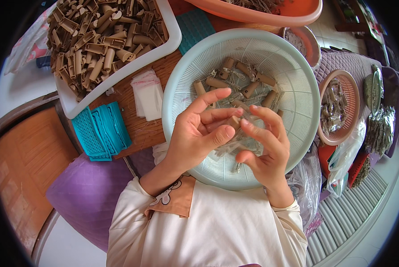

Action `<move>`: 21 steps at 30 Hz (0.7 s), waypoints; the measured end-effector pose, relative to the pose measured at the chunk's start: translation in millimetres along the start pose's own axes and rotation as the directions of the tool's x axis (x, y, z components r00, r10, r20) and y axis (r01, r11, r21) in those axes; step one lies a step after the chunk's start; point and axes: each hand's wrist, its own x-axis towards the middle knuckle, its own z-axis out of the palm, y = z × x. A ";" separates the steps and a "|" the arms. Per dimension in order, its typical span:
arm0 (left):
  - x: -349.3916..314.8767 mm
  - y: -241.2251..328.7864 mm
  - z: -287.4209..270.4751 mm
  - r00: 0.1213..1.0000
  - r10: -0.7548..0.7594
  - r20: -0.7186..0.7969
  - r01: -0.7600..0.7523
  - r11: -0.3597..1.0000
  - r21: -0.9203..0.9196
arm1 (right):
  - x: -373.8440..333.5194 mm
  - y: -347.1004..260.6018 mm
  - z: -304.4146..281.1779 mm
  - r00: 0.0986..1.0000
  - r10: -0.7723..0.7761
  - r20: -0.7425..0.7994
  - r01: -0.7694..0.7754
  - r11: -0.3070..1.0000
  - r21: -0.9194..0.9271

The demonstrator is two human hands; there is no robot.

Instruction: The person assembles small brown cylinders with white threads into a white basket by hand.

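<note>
Over a pale green mesh basket (175,111), both hands meet around a small tan plastic piece (235,122) with clear film about it. My left hand (188,133) pinches the piece between thumb and fingers, one finger stretched out above. Close on its right is my right hand (268,144), fingers curved and apart, the thumb away from them. Its fingertips are at the piece and film; whether they touch is hard to tell. Inside the basket lie several tan plastic pieces (250,89) among clear wrappings, partly hidden by the hands.
A white tub (175,33) heaped with loose tan pieces (97,62) stands at upper left. Flat clear bags (147,95) and teal plastic trays (102,131) lie on the wooden table (137,135). An orange basin (293,20) is at the back; a pink basket (353,95) holds wrapped pieces at right.
</note>
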 end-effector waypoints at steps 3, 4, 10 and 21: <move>1.8 -1.6 3.3 0.998 0.054 -0.025 -0.054 0.999 0.001 | -5.0 -0.1 10.6 0.997 0.076 -0.022 -0.070 0.976 0.205; 2.0 -1.8 5.5 0.996 0.073 -0.041 -0.072 0.997 0.023 | -6.9 0.5 12.5 0.994 0.103 -0.042 -0.091 0.970 0.227; -1.2 -6.5 14.9 0.997 0.076 -0.001 -0.075 0.988 0.134 | -6.2 5.1 9.9 0.985 0.160 -0.070 -0.141 0.964 0.225; 1.5 -20.9 19.3 0.858 0.505 0.096 -0.502 0.781 0.371 | 2.6 -6.4 9.2 0.888 0.431 0.161 -0.420 0.615 0.668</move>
